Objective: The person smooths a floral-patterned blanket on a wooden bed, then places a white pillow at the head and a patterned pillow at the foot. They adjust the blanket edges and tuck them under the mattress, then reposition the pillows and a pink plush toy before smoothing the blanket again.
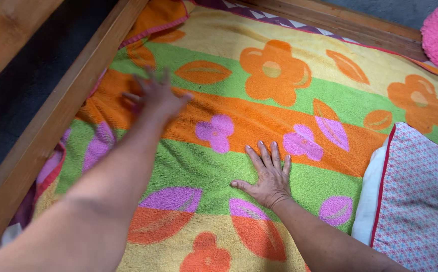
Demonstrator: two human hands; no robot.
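Single head-worn view, looking steeply down and forward over a bed. Close range: both forearms enter from the bottom edge, left hand [154,95] and right hand [267,176] mid-frame on the flowered blanket [259,126]. Wooden bed rail [53,121] runs diagonally at left; pillow [420,196] cropped at lower right. No second view.
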